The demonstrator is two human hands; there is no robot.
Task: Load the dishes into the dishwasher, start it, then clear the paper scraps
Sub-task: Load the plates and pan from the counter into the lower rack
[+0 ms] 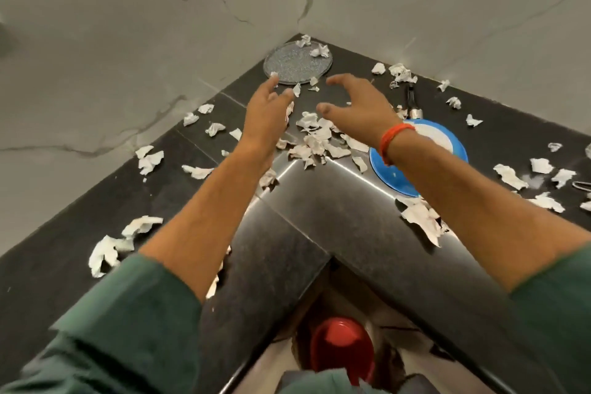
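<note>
A dark L-shaped surface (96,198) fills a corner between grey marble-veined walls (128,25). Torn white paper scraps (315,141) lie across it, too many to count, thickest at the inner corner. One glittery round coaster (297,62), one blue plate (447,150). Two hands reach over the pile, left hand (267,112) and right hand (358,105), fingers spread, holding nothing. One red bowl (340,347) sits below.

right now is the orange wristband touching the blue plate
Cannot tell. In the head view the orange wristband overlaps the blue plate, but height above it isn't visible.

Home kitchen: black stone counter (335,221) corner, marble-look wall (128,25), blue plate (454,150).
</note>
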